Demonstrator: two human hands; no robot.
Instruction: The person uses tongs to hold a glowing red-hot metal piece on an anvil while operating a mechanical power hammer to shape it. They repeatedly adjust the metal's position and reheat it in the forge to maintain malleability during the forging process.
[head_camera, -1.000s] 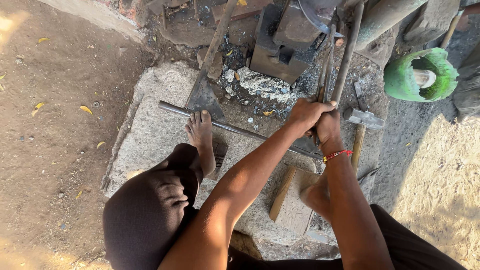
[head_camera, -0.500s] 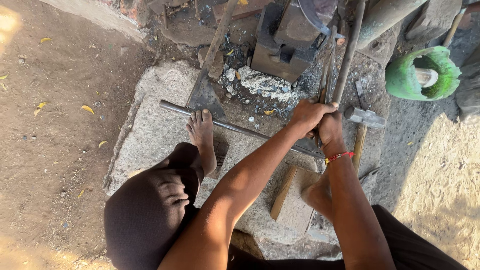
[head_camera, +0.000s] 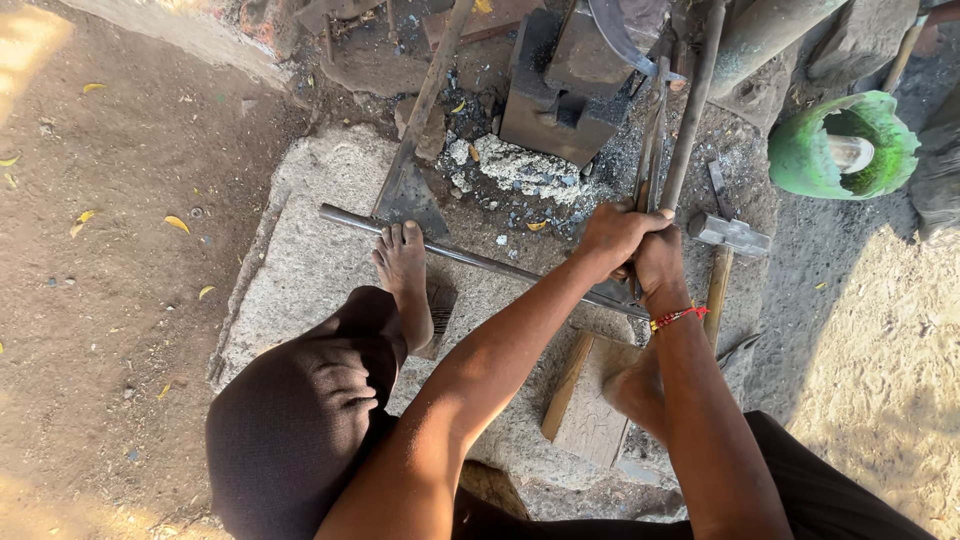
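Here both hands are wrapped together round the long dark iron tongs (head_camera: 650, 150), whose paired handles run from the grip toward 12 o'clock. The left hand (head_camera: 612, 232) lies on top, fingers curled shut over the handles, and the right hand (head_camera: 660, 262), with a red thread band (head_camera: 680, 317) at the wrist, is closed on them just beneath, at 5 o'clock of the left. The tongs reach up to the dark blocky steel anvil (head_camera: 560, 95), where a curved grey blade (head_camera: 615, 30) rests; whether the jaws bite on it I cannot tell.

The step in hand looks like holding a workpiece steady at the anvil. A next move would call for keeping that squeeze firm while one hand frees itself for the wooden-handled steel hammer (head_camera: 728, 235), lying at 3 o'clock of the hands.

A long grey steel rod (head_camera: 440, 250) crosses the rough pale stone slab (head_camera: 300, 270) at 9 o'clock of the hands, under the bare left foot (head_camera: 405, 275). A flat wooden block (head_camera: 590, 400) sits at 6 o'clock, a green plastic vessel (head_camera: 800, 155) at 2 o'clock.
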